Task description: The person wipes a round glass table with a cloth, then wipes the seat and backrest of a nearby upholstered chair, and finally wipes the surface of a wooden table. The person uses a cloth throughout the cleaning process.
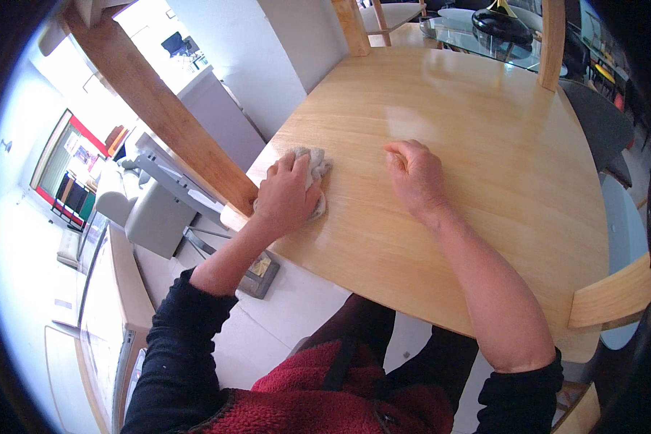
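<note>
My left hand (pixel 286 196) presses a crumpled light-coloured cloth (pixel 318 163) against a varnished pale wood panel (pixel 499 157), close to its left edge. Just left of that hand, a square wooden post (pixel 168 108) rises from the panel's corner. Some of the cloth is hidden under my palm and fingers. My right hand (pixel 416 176) rests near the middle of the panel with its fingers curled in. Nothing shows in it, though the inside of the palm is hidden.
More wooden posts stand at the far left (pixel 352 27), far right (pixel 552 49) and near right (pixel 613 295) corners. Behind is a glass table (pixel 461 35) bearing a black rounded object (pixel 502 26). A grey-white sofa (pixel 160 217) and a white partition (pixel 222 116) lie left.
</note>
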A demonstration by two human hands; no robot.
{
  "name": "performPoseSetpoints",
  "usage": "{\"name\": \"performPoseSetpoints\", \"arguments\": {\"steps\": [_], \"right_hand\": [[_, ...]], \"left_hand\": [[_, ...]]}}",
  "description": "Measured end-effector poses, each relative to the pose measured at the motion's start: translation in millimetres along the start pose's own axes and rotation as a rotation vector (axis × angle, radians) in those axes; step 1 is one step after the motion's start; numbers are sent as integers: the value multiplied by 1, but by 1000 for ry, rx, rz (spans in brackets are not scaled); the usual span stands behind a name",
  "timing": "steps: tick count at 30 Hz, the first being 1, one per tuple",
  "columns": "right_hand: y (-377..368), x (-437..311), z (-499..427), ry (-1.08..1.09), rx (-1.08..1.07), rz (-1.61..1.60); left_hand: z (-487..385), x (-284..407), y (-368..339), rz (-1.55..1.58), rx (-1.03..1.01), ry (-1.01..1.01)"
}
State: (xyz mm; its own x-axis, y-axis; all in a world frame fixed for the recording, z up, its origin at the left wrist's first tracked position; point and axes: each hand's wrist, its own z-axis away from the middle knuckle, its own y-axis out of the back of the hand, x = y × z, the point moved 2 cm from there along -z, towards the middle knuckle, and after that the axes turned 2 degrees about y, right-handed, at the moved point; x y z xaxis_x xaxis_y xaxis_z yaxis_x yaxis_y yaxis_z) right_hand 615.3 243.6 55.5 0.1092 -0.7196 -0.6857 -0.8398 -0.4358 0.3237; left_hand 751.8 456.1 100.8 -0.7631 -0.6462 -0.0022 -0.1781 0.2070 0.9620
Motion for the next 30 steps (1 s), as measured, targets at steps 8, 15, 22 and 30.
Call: {"name": "performPoseSetpoints", "arguments": {"steps": [8, 15, 22, 30], "right_hand": [[8, -6, -1, -28, -60, 62], [15, -13, -2, -31, -94, 106], [14, -12, -5, -47, -99, 79], [4, -6, -3, 22, -7, 75]], "left_hand": [[-42, -5, -7, 32, -13, 71], [-133, -11, -31, -30, -7, 209], [-201, -25, -48, -46, -34, 216], [-187, -29, -51, -40, -25, 107]]}}
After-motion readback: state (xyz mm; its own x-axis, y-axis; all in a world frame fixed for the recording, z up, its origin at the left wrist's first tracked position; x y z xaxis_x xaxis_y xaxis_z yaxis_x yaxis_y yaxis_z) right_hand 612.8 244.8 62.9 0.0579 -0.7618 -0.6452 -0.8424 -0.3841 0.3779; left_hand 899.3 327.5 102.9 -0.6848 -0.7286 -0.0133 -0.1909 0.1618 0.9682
